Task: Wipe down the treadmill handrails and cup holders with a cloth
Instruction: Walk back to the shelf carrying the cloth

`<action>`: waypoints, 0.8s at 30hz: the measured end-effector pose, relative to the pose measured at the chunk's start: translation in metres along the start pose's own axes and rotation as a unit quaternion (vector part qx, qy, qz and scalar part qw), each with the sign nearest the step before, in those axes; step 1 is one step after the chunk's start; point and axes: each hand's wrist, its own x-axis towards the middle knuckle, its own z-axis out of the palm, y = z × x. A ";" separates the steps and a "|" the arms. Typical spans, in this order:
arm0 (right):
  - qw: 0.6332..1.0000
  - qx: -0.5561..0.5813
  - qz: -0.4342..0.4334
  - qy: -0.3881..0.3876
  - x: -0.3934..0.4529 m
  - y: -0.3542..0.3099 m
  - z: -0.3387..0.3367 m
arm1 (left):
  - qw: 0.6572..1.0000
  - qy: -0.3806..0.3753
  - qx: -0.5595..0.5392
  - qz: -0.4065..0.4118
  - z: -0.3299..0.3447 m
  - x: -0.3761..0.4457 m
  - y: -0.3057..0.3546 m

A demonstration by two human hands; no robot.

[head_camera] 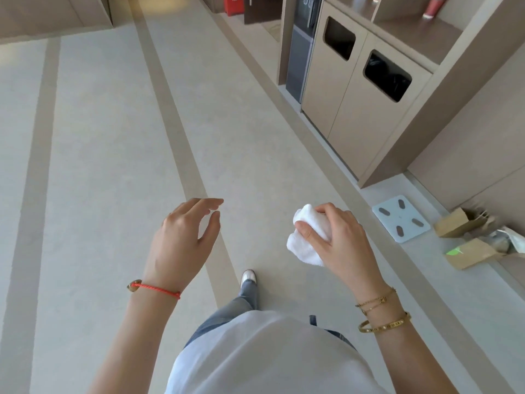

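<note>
Cloth (309,237) sits bunched white in the right hand (338,240), thumb across its front and fingers curled round the back, so it is held firmly and none of it trails. The left hand (181,237) hangs in front at the same height, fingers loosely bent and a little apart, holding nothing. No treadmill shows anywhere in view — only pale floor (108,137) with darker stripes running ahead, and one shoe (248,277) stepping forward, so the step in hand looks like walking to the machine with the cloth ready. To do that well, I would keep the cloth gathered in the fist so that no corner drags, keep the left hand free to steady on a rail on arrival, and shake out a flat face of cloth only when a handrail is within reach. Along the right wall stands a cabinet (341,109) with two bin openings; the farther opening (339,38) is dark and its contents cannot be told, the nearer opening (387,75) shows what seems to be a black liner. Beyond the cabinet's near end a pale blue bathroom scale (400,220) lies flat on the floor, and just past it are brown paper bags (466,240) lying tipped — one appears to hold something wrapped and greyish, though what it is I cannot tell.
</note>
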 end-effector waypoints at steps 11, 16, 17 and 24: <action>0.993 0.004 0.091 0.073 0.222 0.014 -0.010 | 0.992 -0.084 -0.025 0.085 0.064 0.277 -0.029; 0.988 0.007 0.125 0.095 0.311 0.050 -0.012 | 0.986 -0.112 -0.022 0.125 0.118 0.382 -0.029; 0.986 0.009 0.132 0.098 0.329 0.058 -0.014 | 0.985 -0.113 -0.021 0.129 0.129 0.404 -0.027; 0.978 0.001 0.161 0.131 0.474 0.124 -0.056 | 0.977 -0.122 -0.050 0.166 0.212 0.569 0.019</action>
